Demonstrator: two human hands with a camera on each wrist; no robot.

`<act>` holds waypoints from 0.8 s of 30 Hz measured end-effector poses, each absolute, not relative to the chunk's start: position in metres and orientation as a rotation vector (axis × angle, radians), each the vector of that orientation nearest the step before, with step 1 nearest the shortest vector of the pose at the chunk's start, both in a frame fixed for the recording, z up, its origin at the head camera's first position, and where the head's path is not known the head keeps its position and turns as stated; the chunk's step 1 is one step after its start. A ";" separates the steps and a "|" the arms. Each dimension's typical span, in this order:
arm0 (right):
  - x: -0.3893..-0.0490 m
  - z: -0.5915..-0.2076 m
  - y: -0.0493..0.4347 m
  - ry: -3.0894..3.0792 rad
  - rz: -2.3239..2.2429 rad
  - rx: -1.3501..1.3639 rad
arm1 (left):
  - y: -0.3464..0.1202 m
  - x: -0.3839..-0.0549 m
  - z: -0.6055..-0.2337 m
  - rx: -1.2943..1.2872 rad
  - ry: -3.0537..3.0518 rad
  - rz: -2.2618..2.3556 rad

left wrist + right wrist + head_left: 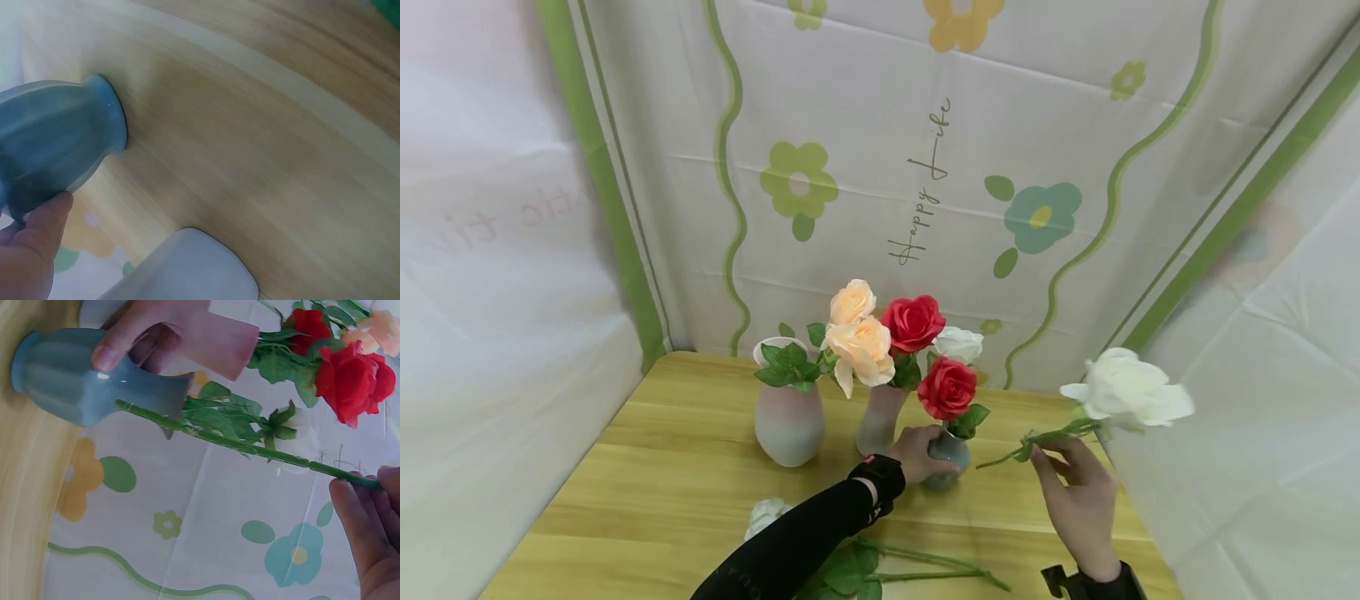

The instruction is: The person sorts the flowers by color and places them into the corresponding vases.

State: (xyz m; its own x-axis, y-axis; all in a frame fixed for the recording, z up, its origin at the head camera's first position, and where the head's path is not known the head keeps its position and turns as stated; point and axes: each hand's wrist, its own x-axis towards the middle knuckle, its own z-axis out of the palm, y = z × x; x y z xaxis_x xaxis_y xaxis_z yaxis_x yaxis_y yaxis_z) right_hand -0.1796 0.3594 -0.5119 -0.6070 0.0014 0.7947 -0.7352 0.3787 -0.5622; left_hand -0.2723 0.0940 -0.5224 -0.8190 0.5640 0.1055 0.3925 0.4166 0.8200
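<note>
My left hand [917, 457] grips a small blue-grey vase [952, 454] that stands on the table, its thumb and fingers around the body. Between thumb and fingertips, my right hand [1078, 492] pinches the green stem of a white rose [1131, 387], off the table to the right of that vase. In the right wrist view the cut end of the stem [250, 449] crosses in front of the vase's mouth; whether it touches is unclear. Above the blue-grey vase show a red rose [947, 388] and, behind it, another white rose [958, 343].
A slim pinkish-grey vase [880, 417] stands left of the blue-grey one, near another red rose [913, 322]. Further left is a wider vase [789, 425] with leaves and peach roses [859, 346] by it. A white rose [766, 515] and green stems [925, 575] lie near the front.
</note>
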 end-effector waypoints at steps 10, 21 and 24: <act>-0.134 -0.395 0.286 -1.590 1.589 0.752 | 0.095 -0.274 -0.527 0.856 2.502 1.367; -0.148 -0.387 0.273 -1.475 1.550 0.750 | 0.095 -0.273 -0.528 0.861 2.523 1.370; -0.153 -0.390 0.272 -1.507 1.510 0.754 | 0.095 -0.273 -0.528 0.861 2.523 1.364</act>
State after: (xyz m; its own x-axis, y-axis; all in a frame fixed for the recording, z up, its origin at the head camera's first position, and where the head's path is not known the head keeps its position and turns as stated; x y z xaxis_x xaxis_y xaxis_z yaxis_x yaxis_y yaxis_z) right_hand -0.1530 0.2724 -0.3905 -0.4563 0.1507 0.8770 -0.8773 0.0886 -0.4717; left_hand -0.2728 0.0951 -0.5276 -0.8250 0.5482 0.1372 0.4150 0.4229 0.8056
